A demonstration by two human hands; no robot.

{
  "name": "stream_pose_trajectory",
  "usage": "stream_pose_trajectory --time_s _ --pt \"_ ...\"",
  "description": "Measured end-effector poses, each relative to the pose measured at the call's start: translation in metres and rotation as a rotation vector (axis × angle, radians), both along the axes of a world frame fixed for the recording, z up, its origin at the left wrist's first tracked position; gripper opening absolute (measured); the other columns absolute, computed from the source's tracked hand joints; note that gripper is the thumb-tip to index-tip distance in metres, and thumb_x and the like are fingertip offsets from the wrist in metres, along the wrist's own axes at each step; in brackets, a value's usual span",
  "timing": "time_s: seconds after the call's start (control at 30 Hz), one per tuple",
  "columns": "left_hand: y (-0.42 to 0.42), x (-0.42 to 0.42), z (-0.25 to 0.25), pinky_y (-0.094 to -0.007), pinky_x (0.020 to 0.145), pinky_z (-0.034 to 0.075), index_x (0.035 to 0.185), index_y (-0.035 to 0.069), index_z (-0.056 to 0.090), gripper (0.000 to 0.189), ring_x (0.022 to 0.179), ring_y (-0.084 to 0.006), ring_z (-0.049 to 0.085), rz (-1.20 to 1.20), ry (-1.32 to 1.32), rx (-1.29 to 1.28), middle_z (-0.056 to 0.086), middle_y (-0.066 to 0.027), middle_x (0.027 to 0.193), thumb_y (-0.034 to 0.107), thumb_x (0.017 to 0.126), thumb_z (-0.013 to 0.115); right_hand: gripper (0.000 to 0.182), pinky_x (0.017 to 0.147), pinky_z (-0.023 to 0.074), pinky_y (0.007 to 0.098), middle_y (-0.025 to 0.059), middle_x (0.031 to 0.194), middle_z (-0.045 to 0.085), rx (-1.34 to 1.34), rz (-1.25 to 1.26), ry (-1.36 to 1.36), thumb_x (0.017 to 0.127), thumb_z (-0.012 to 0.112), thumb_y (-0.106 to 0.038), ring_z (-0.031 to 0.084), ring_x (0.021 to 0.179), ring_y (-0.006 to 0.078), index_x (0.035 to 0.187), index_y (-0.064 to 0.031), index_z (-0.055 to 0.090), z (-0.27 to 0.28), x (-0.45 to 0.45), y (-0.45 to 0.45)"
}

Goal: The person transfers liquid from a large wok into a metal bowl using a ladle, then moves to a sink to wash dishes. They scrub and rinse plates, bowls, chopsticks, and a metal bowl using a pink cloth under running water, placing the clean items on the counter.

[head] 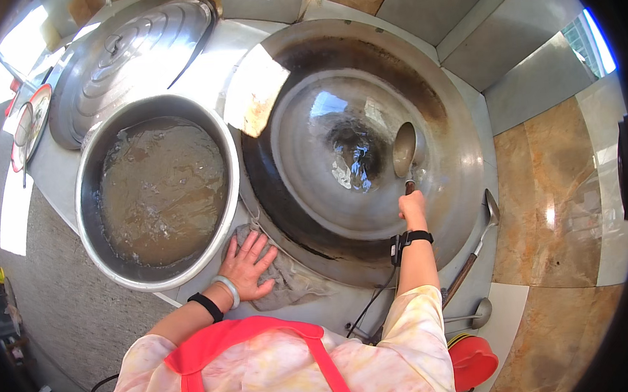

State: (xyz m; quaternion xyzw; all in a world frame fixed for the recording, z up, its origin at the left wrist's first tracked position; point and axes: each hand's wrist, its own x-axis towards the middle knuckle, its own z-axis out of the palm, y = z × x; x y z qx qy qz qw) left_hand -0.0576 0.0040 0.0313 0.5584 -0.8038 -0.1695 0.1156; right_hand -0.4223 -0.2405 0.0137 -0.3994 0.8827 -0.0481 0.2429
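Note:
My right hand (413, 210) grips the wooden handle of a metal ladle (406, 150), whose bowl is over the right part of a large wok (320, 206). A small pool of water (351, 164) lies at the wok's bottom. Palm down with fingers spread, my left hand (247, 267) rests on a grey cloth (287, 281) beside the wok's rim. To the left of the wok stands a round metal basin (230, 163), filled with murky brownish water (162, 189).
A big metal lid (138, 50) lies behind the basin. Along the right side are a spatula (476, 248) with a wooden handle, another ladle (482, 314) and a red plastic container (478, 361). A tiled wall (540, 198) bounds the right. A skimmer (23, 127) rests on a plate at far left.

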Motion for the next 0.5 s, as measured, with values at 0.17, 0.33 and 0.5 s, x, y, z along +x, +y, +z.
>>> stream_pose_trajectory --time_s 0.17,0.33,0.5 --pt "0.000 0.000 0.000 -0.0599 0.101 0.017 0.127 0.014 0.046 0.066 0.130 -0.0333 0.023 -0.002 -0.001 -0.017 0.032 -0.0152 0.137 0.042 0.068 0.060 0.011 0.033 0.0313 0.0257 0.0047 0.056 0.053 0.042 -0.138 -0.796 0.074 0.057 -0.009 0.046 0.038 0.0150 0.069 -0.0017 0.051 -0.014 0.046 0.051" --pt "0.001 0.001 0.002 -0.0584 0.102 0.017 0.130 0.015 0.042 0.066 0.132 -0.0321 0.021 -0.003 -0.036 -0.018 0.029 -0.0145 0.139 0.045 0.072 0.056 0.020 0.037 0.0281 0.0200 -0.0003 0.061 0.050 0.351 -0.442 -1.790 0.080 0.055 -0.021 0.040 0.043 0.0094 0.085 -0.0022 0.049 -0.011 0.091 0.090" --pt "0.002 0.001 -0.001 -0.0593 0.101 0.018 0.128 0.014 0.044 0.066 0.131 -0.0328 0.022 -0.007 -0.023 -0.042 0.030 -0.0149 0.139 0.044 0.071 0.057 0.016 0.038 0.0329 0.0222 0.0057 0.063 0.051 0.111 0.018 -1.775 0.081 0.056 -0.012 0.044 0.045 0.0136 0.088 0.0014 0.052 0.086 0.129 0.135"
